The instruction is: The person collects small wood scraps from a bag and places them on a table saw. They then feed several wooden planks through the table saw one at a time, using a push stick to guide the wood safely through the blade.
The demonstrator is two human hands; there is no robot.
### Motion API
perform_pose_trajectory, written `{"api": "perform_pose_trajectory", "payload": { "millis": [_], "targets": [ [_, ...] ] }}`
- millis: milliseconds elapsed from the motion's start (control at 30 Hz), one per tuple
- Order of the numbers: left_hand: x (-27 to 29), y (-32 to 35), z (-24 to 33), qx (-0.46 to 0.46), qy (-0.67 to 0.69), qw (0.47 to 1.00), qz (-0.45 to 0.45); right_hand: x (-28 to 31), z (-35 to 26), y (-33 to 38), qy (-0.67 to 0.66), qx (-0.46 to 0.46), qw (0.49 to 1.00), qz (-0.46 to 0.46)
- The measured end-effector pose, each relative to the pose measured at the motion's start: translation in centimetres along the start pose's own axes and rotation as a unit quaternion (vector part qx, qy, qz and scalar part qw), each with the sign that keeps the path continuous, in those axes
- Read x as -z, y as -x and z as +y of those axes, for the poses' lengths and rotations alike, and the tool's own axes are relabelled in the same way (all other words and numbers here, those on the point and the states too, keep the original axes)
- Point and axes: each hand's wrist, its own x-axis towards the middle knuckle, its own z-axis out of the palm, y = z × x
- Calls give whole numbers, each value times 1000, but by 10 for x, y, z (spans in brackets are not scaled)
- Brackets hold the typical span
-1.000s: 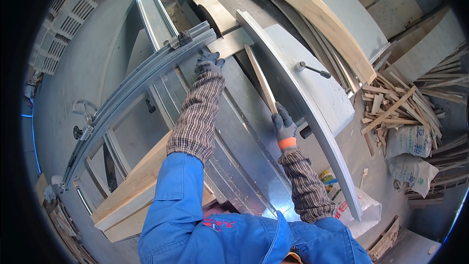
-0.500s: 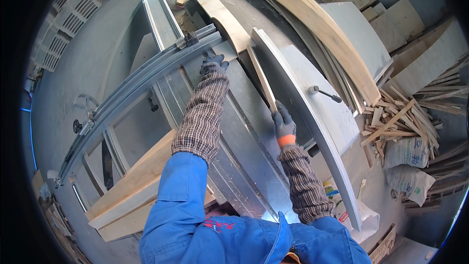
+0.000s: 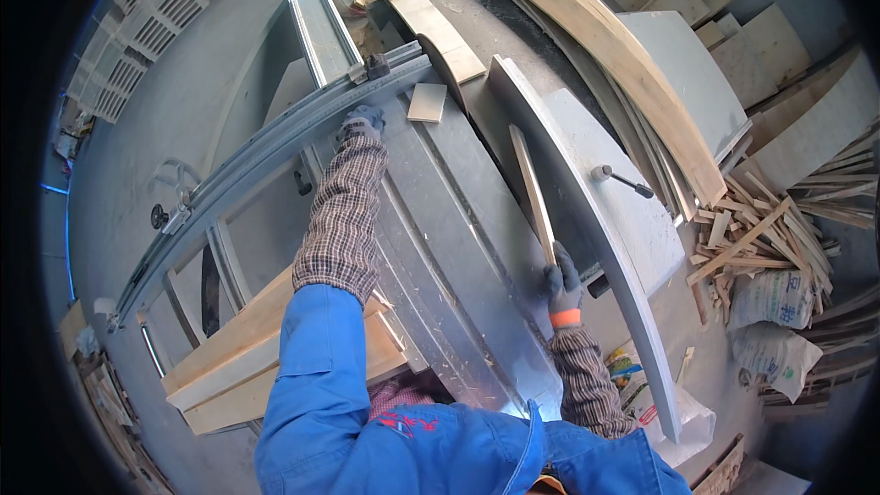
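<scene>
My left hand (image 3: 361,123), in a grey glove, is at the near side of the long metal fence (image 3: 302,137) across the saw table. Its fingers look bunched together; what they hold, if anything, is hidden. A small pale wood block (image 3: 427,103) lies apart from it, to its right. My right hand (image 3: 564,287), gloved with an orange cuff, grips the near end of a narrow wood strip (image 3: 532,188). That strip points away from me, between the saw table (image 3: 458,220) and the tall rip fence (image 3: 587,211). Beyond the block stands the dark saw blade (image 3: 444,69).
A pale board (image 3: 426,18) lies beyond the blade. Long planks (image 3: 247,357) rest across the frame at lower left. Curved boards (image 3: 623,60) are stacked behind the rip fence. Offcut sticks (image 3: 761,229) and white sacks (image 3: 775,357) are piled at right.
My left hand has moved left, off the small wood block, which now lies alone. My right hand has drawn the wood strip back toward me, away from the blade.
</scene>
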Motion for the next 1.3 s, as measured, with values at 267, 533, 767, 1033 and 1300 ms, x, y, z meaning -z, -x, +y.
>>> {"api": "perform_pose_trajectory", "payload": {
  "millis": [267,533,767,1033,1300],
  "targets": [
    [3,90,85,-45,-122,991,41,47,-28,76,163,16,986,-10],
    [-27,123,123,9,-163,986,20,72,-49,127,329,-52,942,-38],
    [-47,163,112,-58,17,996,61,106,-50,176,402,-66,911,-72],
    [-123,295,114,-500,179,832,-162,129,-30,175,-81,-148,981,93],
    [-154,551,195,-745,4,614,-262,188,-65,261,-346,-247,888,177]
  ]
}}
